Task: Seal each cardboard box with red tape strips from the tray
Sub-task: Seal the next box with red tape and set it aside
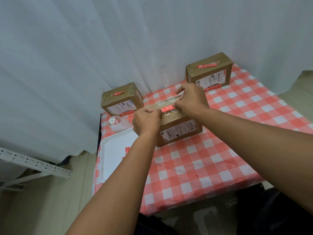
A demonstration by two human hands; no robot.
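Both hands on top of the near box point(179, 131), mid-table: left hand point(146, 121) and right hand point(191, 99) each pinch an end of a red strip point(167, 108) lying along its top seam. Two other boxes, back left point(122, 99) and back right point(209, 72), each carry red tape. White tray point(111, 150) sits left of the near box, with strips on it.

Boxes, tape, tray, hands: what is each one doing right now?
Middle box: red strip being pressed on top.
Left box: taped on top.
Far box: taped on top.
Tray: flat, red strips left.
Left hand: fingers curled at strip's end.
Right hand: holds strip down.
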